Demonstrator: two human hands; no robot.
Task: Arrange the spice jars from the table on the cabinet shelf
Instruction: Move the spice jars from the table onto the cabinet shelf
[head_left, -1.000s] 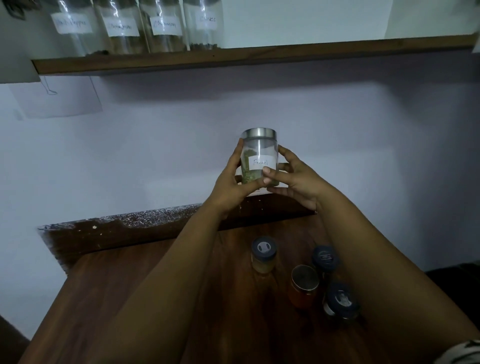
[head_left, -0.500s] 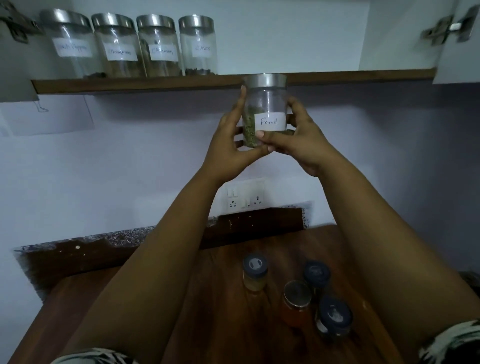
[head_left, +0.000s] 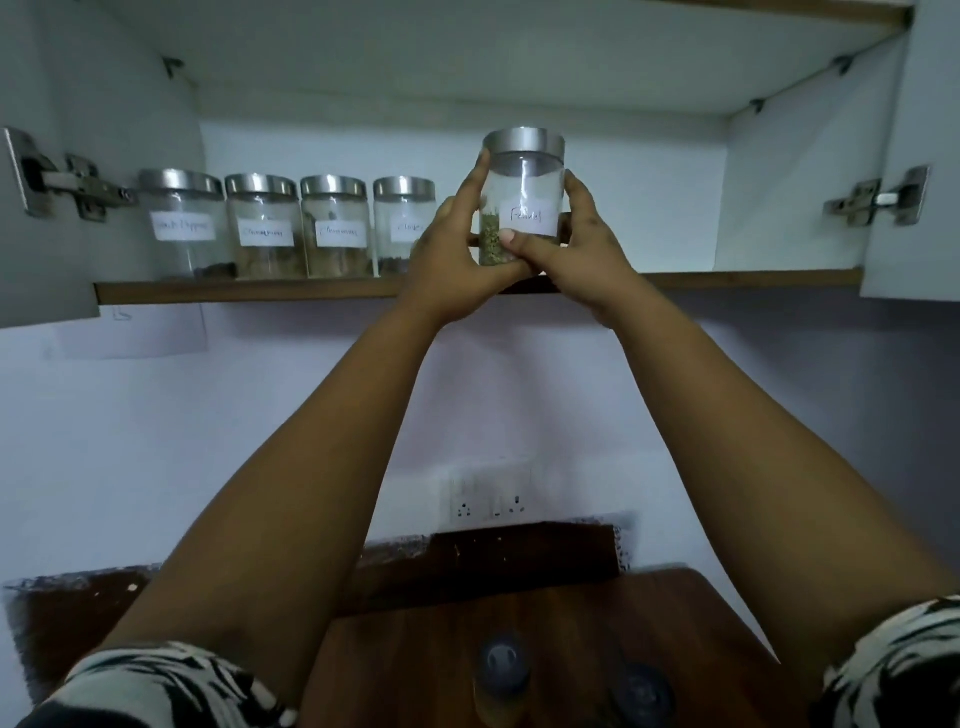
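Both hands raised at the cabinet shelf (head_left: 753, 279). Left hand (head_left: 457, 260) and right hand (head_left: 576, 249) wrap the glass jar (head_left: 524, 197) from either side, fingers curled round it, thumbs meeting under its label (handwritten, reads "Fennel"). Jar upright, steel lid on, in front of the shelf edge, just right of four shelved jars (head_left: 285, 228). Two dark-capped jars (head_left: 571, 680) on the table (head_left: 701, 649) below.

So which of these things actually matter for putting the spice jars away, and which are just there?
Part of the job:
fennel jar, held by left hand and right hand
shelf
four labelled jars already on it
small jars on the table

Just there:
wall sockets
door hinges
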